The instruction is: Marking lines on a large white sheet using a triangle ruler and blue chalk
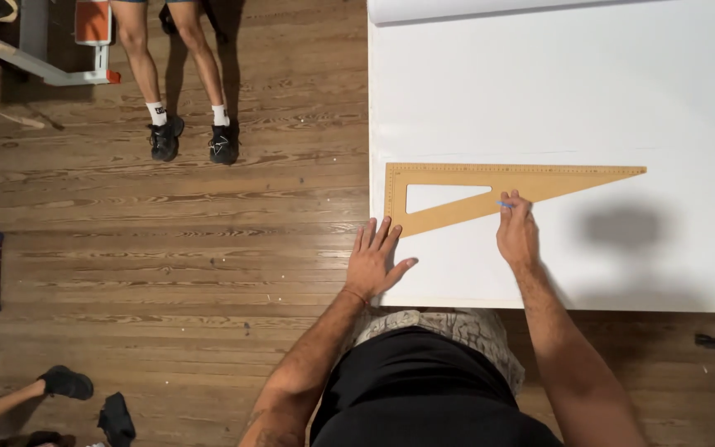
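Fingers of the left hand (376,263) lie spread and flat at the near left edge of the white sheet (589,99), just at 7 o'clock of the wooden set square (465,184). The right hand (516,233) pinches one small blue marker (504,204), tip touching the square's slanted lower edge. One set square lies on the sheet, long straight edge toward 12 o'clock, point toward 3 o'clock. Judged step: tracing along the slanted edge. The stroke calls for a square that does not slip; the left hand is not pressing it. At 10 o'clock, on the plank floor (167,240), stand two legs in black shoes (192,139).
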